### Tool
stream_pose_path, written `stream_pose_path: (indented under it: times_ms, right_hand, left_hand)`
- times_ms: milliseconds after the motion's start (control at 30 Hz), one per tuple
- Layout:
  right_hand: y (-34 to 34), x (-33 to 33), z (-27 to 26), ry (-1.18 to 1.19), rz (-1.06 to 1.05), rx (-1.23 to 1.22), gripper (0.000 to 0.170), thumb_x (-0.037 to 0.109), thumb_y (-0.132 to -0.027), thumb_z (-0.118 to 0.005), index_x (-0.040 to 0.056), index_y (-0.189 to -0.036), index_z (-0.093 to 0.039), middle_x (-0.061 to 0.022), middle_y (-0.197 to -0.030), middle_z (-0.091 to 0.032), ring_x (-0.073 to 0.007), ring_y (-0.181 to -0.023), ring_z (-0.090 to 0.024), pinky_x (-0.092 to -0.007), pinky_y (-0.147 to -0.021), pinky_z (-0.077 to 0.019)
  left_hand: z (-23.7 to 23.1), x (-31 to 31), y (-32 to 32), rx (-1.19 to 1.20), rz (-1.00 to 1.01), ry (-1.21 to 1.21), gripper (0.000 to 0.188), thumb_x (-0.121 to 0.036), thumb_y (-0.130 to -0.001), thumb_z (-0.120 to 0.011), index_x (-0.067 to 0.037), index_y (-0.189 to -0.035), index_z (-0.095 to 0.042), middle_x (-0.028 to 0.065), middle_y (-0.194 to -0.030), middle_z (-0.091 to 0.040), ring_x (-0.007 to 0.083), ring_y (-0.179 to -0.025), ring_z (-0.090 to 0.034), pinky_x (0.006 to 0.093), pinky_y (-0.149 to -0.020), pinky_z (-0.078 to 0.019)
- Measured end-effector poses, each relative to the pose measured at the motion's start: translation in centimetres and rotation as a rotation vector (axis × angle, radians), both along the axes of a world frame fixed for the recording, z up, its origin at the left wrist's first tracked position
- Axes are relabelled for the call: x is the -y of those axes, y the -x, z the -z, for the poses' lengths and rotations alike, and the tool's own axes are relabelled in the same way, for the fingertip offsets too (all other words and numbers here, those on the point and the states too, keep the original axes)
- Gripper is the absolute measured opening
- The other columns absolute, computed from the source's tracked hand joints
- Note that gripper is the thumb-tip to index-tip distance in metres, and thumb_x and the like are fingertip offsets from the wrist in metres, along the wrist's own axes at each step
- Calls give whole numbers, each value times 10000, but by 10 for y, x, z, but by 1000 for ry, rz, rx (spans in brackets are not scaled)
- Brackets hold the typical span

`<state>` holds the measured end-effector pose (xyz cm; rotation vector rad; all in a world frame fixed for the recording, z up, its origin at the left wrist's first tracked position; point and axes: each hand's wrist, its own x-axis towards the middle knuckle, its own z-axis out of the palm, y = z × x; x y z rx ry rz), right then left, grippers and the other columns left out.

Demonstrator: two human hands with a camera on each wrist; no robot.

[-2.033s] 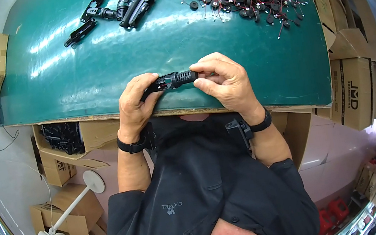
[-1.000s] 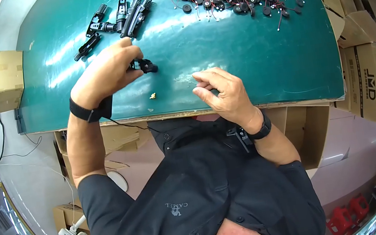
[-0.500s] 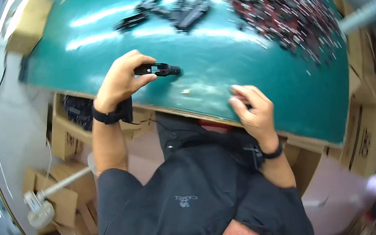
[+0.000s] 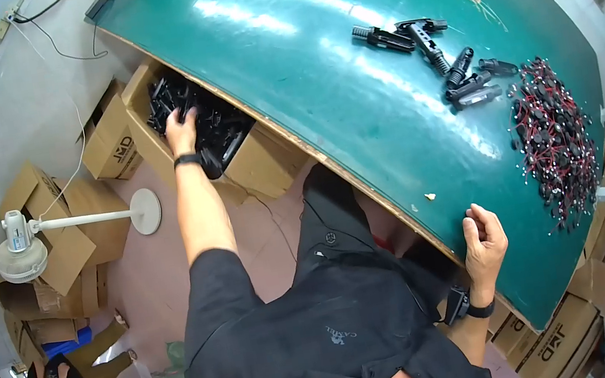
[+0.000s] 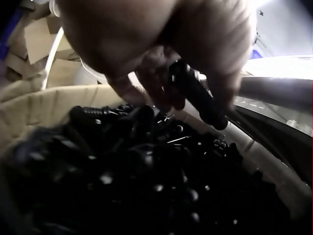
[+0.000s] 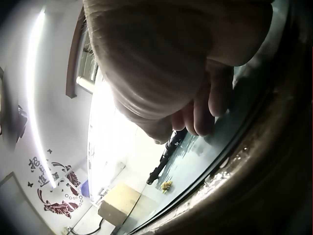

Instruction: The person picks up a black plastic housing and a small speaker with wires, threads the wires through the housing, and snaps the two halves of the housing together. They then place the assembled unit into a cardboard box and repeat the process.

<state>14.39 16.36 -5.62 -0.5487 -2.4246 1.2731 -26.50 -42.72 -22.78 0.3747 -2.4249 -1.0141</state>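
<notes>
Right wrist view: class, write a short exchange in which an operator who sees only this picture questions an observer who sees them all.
Operator: I can't find the left hand; where is it?
Observer: It is at the open cardboard box of black parts by the edge of the table.
Operator: Does anything lie on the table beyond my frame?
Observer: Yes, a heap of round black pieces with red wires near one end.

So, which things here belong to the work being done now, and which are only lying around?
Seem to belong:
black part in the left hand
open carton of similar parts
black assemblies on the table
probably the red-wired pieces

Seem just lying about:
white fan
yellowish scrap
</notes>
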Motion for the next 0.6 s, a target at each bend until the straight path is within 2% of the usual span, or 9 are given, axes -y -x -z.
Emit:
stream_pose_path:
  times_ms: [67,133,200,233,300,367,433,533,600]
  right_hand:
    - [9,7,-7,-18,-23,23,231,39,-999,-764,-5,-1226,-763,-52,-1082,-767,-107,-924,-708,-244,-794,-566]
    - [15,11,-14,-49,33,36,229,34,-993,-765,-5,-1218,-764,-53,-1074,-767,-106,-914,-706,-246,-788,-566]
    - [24,18,-21,-65,-20,40,221,14,-967,-771,-11,-1187,-766,-63,-1034,-759,-116,-866,-703,-255,-760,-565]
    - [29,20,-23,-87,32,46,221,14,-967,-771,-11,-1187,-766,-63,-1034,-759,-116,-866,-703,-255,-760,-565]
    - [38,25,-26,-62,-54,41,226,3,-939,-785,-17,-1164,-766,-79,-1006,-752,-136,-826,-701,-269,-741,-568]
    - [42,28,-28,-84,-54,28,230,6,-933,-793,-18,-1160,-766,-85,-1004,-751,-145,-819,-702,-274,-734,-570]
    - [50,29,-30,-106,-123,-18,238,10,-922,-807,-20,-1154,-766,-98,-1001,-750,-162,-805,-705,-283,-721,-574]
    - [53,27,-31,-136,-133,-33,242,12,-914,-815,-19,-1149,-767,-107,-1000,-750,-174,-799,-707,-287,-718,-577]
    - [49,22,-33,-156,-99,-31,245,13,-910,-819,-19,-1147,-767,-112,-1000,-750,-179,-796,-708,-290,-717,-579]
  left_hand:
    - [-12,-3,35,-20,32,58,635,-350,-900,-878,52,-1354,-689,269,-1396,-700,382,-1318,-658,468,-1142,-496]
    - [-51,-13,55,-205,32,218,630,-333,-892,-881,59,-1346,-689,261,-1350,-715,388,-1285,-669,482,-1122,-508]
    - [-93,-58,64,-450,54,150,553,-271,-916,-851,37,-1347,-695,251,-1322,-721,392,-1248,-678,491,-1098,-520]
    - [-123,-94,58,-450,100,116,553,-271,-916,-851,37,-1347,-695,251,-1322,-721,392,-1248,-678,491,-1098,-520]
    - [-187,-181,29,-376,368,75,442,-193,-1000,-780,-19,-1395,-687,170,-1375,-722,321,-1211,-713,440,-1040,-573]
    - [-218,-254,17,-117,830,75,458,-194,-1001,-779,-42,-1421,-677,175,-1397,-710,336,-1251,-697,436,-1081,-549]
    - [-195,-315,38,-370,1229,384,488,-202,-990,-782,-71,-1444,-659,185,-1397,-702,366,-1275,-679,431,-1118,-527]
    - [-183,-370,35,-353,1261,448,463,-152,-962,-774,-74,-1405,-663,183,-1322,-712,411,-1249,-661,458,-1102,-526]
    - [-189,-381,37,-65,1250,594,435,-105,-944,-760,-73,-1367,-666,184,-1275,-707,424,-1241,-648,482,-1079,-528]
